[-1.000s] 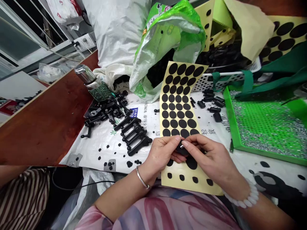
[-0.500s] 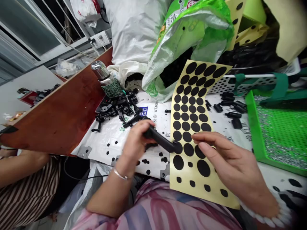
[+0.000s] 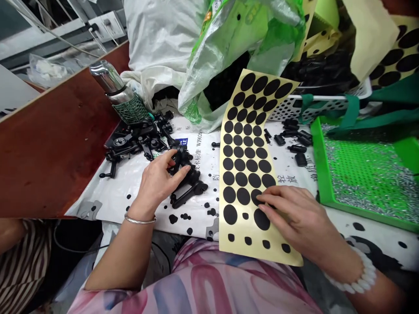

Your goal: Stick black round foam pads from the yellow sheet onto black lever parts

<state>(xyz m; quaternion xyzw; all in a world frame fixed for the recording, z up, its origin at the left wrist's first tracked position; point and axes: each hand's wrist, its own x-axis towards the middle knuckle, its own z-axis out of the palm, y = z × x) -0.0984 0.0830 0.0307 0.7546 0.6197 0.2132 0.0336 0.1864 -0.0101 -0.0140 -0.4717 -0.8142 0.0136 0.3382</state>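
My left hand [image 3: 155, 181] curls over a black plastic buckle-like part [image 3: 188, 185], with the thumb and fingers on either side of it. That part lies among similar moulded pieces on a printed white woven sheet [image 3: 131, 192]. My right hand [image 3: 294, 213] rests on a cream backing sheet of black adhesive dots [image 3: 244, 165], its fingertips on a dot near the lower rows. Several round dots fill the sheet, and some spots in the lower part are smaller. Another heap of black parts [image 3: 134, 141] lies beyond my left hand.
A steel flask in a green mesh sleeve [image 3: 114, 89] stands by a reddish wooden board [image 3: 55, 148]. Behind are a green woven bag [image 3: 242, 48] and a white perforated basket [image 3: 314, 107]. A green tray of silver pins [image 3: 366, 174] is on the right. A co-worker's striped sleeve [image 3: 22, 248] shows at lower left.
My left hand has moved from the dot sheet to the left, carrying a black part down among the others. My right hand has stayed on the sheet, and the view has shifted slightly.
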